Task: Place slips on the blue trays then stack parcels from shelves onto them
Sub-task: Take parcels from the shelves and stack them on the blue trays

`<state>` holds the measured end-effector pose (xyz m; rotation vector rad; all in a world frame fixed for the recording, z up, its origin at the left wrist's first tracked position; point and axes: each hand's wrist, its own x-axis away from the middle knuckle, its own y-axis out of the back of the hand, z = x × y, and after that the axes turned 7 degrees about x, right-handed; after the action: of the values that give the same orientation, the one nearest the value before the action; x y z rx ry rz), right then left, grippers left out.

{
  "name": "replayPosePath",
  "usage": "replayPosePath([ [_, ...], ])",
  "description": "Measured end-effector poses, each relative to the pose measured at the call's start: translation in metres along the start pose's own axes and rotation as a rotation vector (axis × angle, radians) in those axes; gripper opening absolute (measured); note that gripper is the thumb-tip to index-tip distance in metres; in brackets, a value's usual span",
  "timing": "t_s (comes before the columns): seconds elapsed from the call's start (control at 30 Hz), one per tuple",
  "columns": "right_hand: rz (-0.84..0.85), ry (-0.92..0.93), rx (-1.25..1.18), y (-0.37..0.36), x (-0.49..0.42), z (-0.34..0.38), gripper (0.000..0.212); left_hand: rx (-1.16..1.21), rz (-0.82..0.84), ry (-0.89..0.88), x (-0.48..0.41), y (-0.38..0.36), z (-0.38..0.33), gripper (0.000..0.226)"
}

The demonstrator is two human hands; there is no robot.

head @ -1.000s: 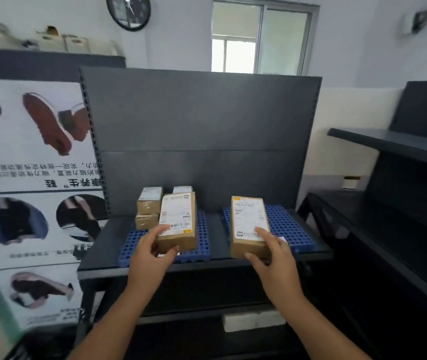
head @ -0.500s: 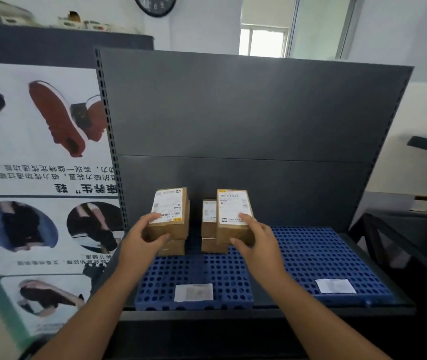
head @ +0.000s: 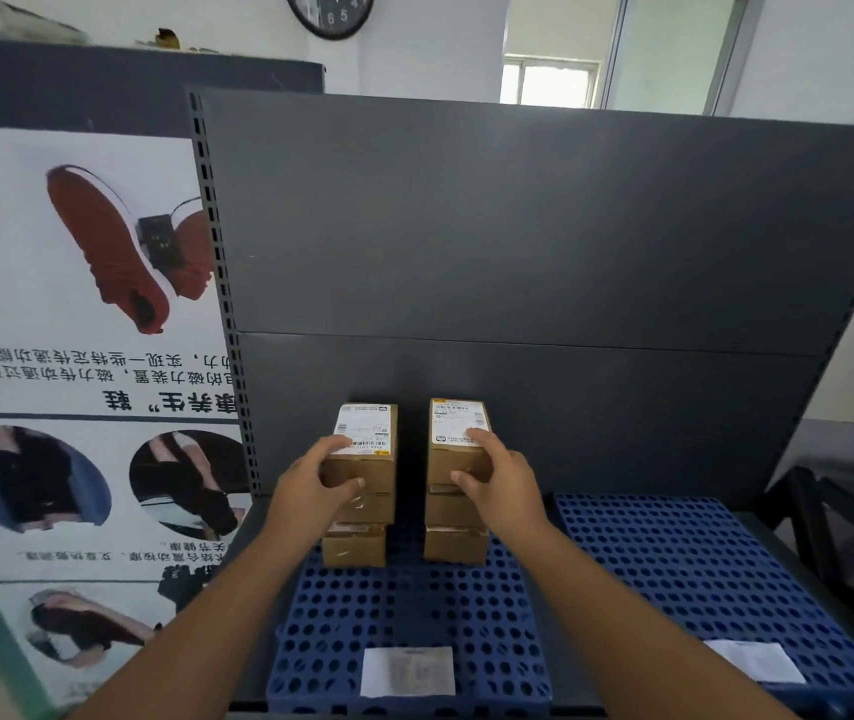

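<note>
Both hands are up on the stacks at the back of the left blue tray [head: 409, 615], and this looks like the stacking step in full swing, two parcels going down at once. The left hand [head: 310, 491] is wrapped around the left top parcel [head: 362, 449], thumb on its near face and fingers curled over the label, the box sitting on two more cartons below it. The right hand [head: 505, 485] grasps the right top parcel [head: 458, 439] the same way, fingers lying over the printed label, that box also capping a pile of two. The two columns stand at roughly eleven and twelve o'clock of the tray, just beside each other with a dark gap between, close to the grey back panel [head: 518, 252]. Down at six o'clock on the same tray lies the slip [head: 408, 670], flat and uncovered, so the paper step appears done here. Over at three o'clock the right blue tray [head: 674, 563] carries only its own slip [head: 755, 662] near the front edge, no parcels on it at all. My read: both boxes look seated square on their piles, though whether they bear their full weight yet I cannot tell. The next move calls for opening both hands cleanly, without nudging the tall, narrow columns, since a sideways brush could topple one. After that, more parcels need fetching, and the bare right tray is the obvious place for them.
</note>
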<state>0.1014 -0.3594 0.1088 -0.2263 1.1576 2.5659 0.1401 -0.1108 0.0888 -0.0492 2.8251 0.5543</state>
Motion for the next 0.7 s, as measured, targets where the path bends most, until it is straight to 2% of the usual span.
replayPosePath([
  [0.5,0.008,0.028,0.040,-0.011,-0.001,-0.005,0.061,-0.001,0.017,-0.049,0.000,0.000,0.005,0.065],
  [0.7,-0.028,0.030,0.010,0.005,0.015,-0.003,0.074,-0.062,0.021,-0.154,0.014,0.004,-0.014,0.066],
])
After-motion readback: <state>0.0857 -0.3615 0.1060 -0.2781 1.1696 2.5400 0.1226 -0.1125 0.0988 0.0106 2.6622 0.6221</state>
